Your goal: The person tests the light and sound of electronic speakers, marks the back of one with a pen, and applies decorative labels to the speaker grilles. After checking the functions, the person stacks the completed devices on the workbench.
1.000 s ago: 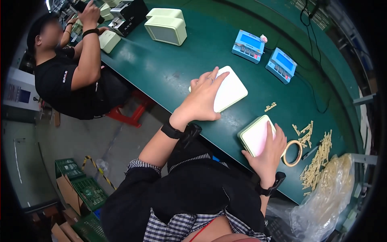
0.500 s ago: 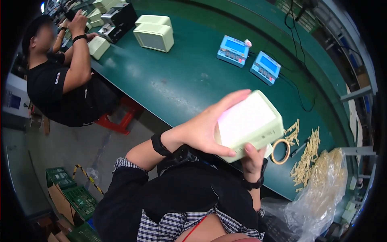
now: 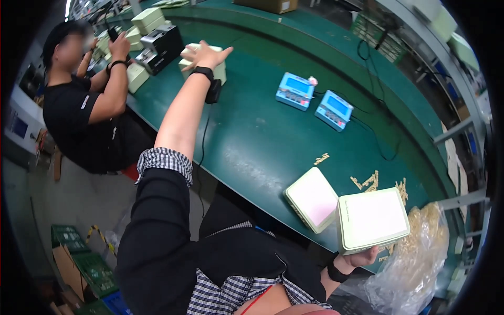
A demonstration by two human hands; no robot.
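Observation:
My left hand (image 3: 205,56) is stretched far out over the pale cream-green boxes (image 3: 220,72) at the back of the table. Its fingers are spread; whether they touch the top box I cannot tell. Near the front edge, my right hand (image 3: 362,257) grips a pale green box (image 3: 374,218) with rounded corners from below, its bright white face turned up. Just left of it, another pale green box (image 3: 313,199) of the same kind rests on the table, white face upward. The held box overlaps its right corner in view.
Two blue instruments with screens (image 3: 295,91) (image 3: 334,110) stand mid-table, with black cables trailing. Small beige pieces (image 3: 370,182) lie scattered behind the held box. A clear plastic bag of them (image 3: 420,247) sits at right. A co-worker (image 3: 86,100) sits at left beside a black machine (image 3: 160,47).
My left hand has let go of the box and reached away to the far left. My right hand has carried its box rightward. A second white-faced box now shows on the table.

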